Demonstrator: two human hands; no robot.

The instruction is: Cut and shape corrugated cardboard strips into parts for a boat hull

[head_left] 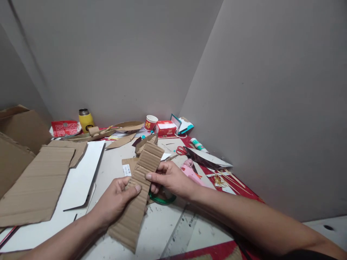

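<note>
Two bare hands pinch one strip (137, 206) of brown cardboard, held up above the table (151, 236) in front of the person. The left hand (118, 196) grips it near the middle from the left edge, thumb pressed flat on the face that I can see, most of its fingers hidden behind. The right hand (168, 177) nips the opposite edge slightly higher, thumb at the border, fingertips curled below and partly out of sight. A good length of strip runs free past both grips, one end leaning up and away, the other slanting down toward the left forearm. It is long and narrow, plain brown, with ridges crossing its width, a few deeper creases in the upper half and a rough lower end. Beyond the right thumb lie red-handled scissors (181, 150); a clear ruler (180, 231) lies nearer the person.
</note>
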